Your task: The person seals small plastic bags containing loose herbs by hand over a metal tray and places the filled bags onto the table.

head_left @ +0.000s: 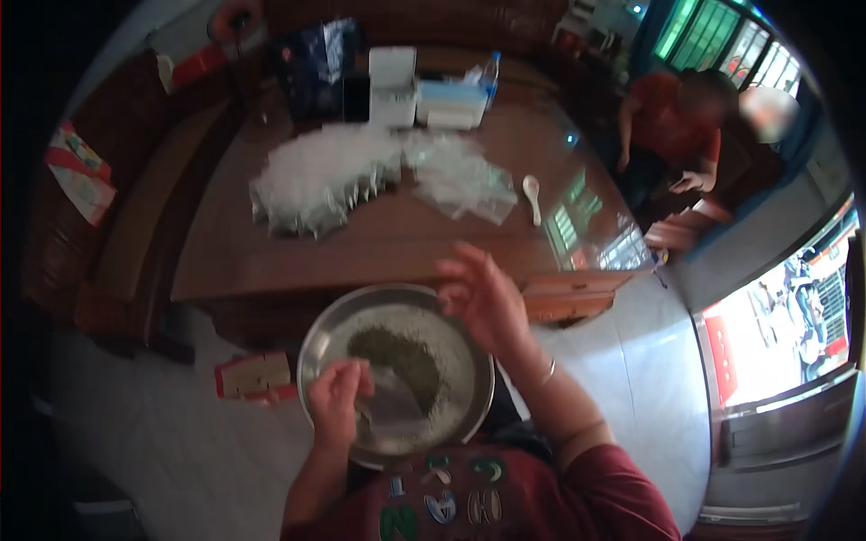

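Observation:
A wide metal basin [308, 338] sits at my lap, with a heap of crumbled dried green herb [383, 347] inside. My left hand [336, 401] is closed, pinching a clear plastic bag [397, 403] by its edge over the basin. Whether the bag contains anything is hard to see. Raised above the basin's right rim is my right hand [487, 298], its fingers spread and holding nothing. Beyond it, on the table, lies a white spoon [532, 200]. Clear flat bags [465, 176] lie loosely piled to the left of the spoon.
A larger pile of plastic bags [316, 176] covers the left of the wooden table [415, 257]. White boxes [392, 86], a bottle [492, 70] and a black bag [316, 63] stand behind. A red-edged box [255, 374] rests on the floor. A person [672, 126] sits at right.

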Motion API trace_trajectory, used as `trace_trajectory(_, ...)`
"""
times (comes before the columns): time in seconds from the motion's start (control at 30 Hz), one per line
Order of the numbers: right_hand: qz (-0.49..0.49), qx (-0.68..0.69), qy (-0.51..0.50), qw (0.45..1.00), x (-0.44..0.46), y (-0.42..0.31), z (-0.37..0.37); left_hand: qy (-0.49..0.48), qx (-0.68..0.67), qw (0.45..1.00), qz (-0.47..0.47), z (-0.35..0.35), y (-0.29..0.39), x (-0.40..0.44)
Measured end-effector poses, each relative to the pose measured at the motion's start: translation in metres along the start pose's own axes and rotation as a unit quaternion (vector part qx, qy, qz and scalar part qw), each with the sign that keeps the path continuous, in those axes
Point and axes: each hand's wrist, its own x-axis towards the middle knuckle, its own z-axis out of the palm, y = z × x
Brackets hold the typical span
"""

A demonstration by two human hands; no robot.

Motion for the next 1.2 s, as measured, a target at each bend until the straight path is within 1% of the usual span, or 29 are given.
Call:
trace_trajectory(0.07, 0.111, 0.087, -0.06, 0.988, 0.01, -0.004, -0.01, -0.047, -0.029, 0.998, 0.019, 0.005, 0.01, 0.009)
trace_trajectory(0.1, 0.125, 0.093, -0.059, 0.986, 0.007, 0.001, -0.009, -0.052, -0.03, 0.998, 0.021, 0.007, 0.012, 0.011)
trace_trajectory(0.17, 0.137, 0.023, -0.074, 0.987, 0.0, 0.013, -0.002, -0.04, -0.032, 0.998, 0.024, 0.013, 0.015, 0.019)
trace_trajectory(0.23, 0.146, -0.041, -0.089, 0.984, -0.009, 0.026, 0.003, -0.058, -0.075, 0.995, -0.007, 0.018, 0.014, 0.025)
trace_trajectory(0.3, 0.157, -0.009, -0.084, 0.984, -0.013, 0.028, 0.009, -0.057, -0.073, 0.996, -0.005, 0.02, 0.015, 0.029)
trace_trajectory(0.4, 0.167, 0.063, -0.063, 0.982, -0.017, 0.028, 0.01, -0.082, -0.082, 0.993, 0.009, 0.024, 0.019, 0.034)
trace_trajectory(0.43, 0.169, 0.065, -0.056, 0.982, -0.017, 0.031, 0.005, -0.071, -0.073, 0.995, 0.017, 0.025, 0.024, 0.035)
trace_trajectory(0.5, 0.12, -0.089, -0.039, 0.988, -0.016, 0.038, -0.007, -0.066, -0.068, 0.995, 0.011, 0.023, 0.02, 0.033)
trace_trajectory(0.57, 0.051, -0.253, -0.036, 0.965, -0.008, 0.036, -0.015, -0.041, -0.034, 0.998, 0.018, 0.021, 0.012, 0.041)
trace_trajectory(0.63, 0.17, -0.196, -0.102, 0.96, -0.02, 0.038, -0.021, -0.022, -0.024, 0.999, -0.025, 0.022, 0.004, 0.037)
trace_trajectory(0.67, 0.189, -0.151, -0.122, 0.962, -0.025, 0.041, -0.017, -0.039, -0.03, 0.999, -0.014, 0.024, 0.005, 0.034)
trace_trajectory(0.73, 0.137, -0.259, -0.173, 0.941, -0.032, 0.039, -0.008, -0.025, -0.025, 0.999, -0.031, 0.028, 0.006, 0.025)
trace_trajectory(0.8, 0.168, -0.251, -0.183, 0.936, -0.035, 0.04, -0.005, -0.038, -0.021, 0.999, -0.006, 0.029, 0.006, 0.023)
trace_trajectory(0.83, 0.15, -0.261, -0.178, 0.937, -0.036, 0.038, -0.003, -0.056, -0.024, 0.998, 0.007, 0.03, 0.006, 0.022)
trace_trajectory(0.9, 0.162, -0.349, -0.207, 0.899, -0.039, 0.037, 0.001, -0.037, -0.007, 0.999, 0.036, 0.03, 0.008, 0.019)
trace_trajectory(0.93, 0.149, -0.355, -0.206, 0.9, -0.04, 0.037, 0.002, -0.046, -0.007, 0.998, 0.048, 0.03, 0.009, 0.018)
trace_trajectory(1.1, 0.143, -0.327, -0.226, 0.906, -0.048, 0.045, 0.003, -0.048, 0.025, 0.995, 0.087, 0.029, 0.008, 0.013)
trace_trajectory(1.2, 0.155, -0.278, -0.221, 0.922, -0.05, 0.049, 0.004, -0.054, -0.011, 0.996, 0.065, 0.029, 0.008, 0.011)
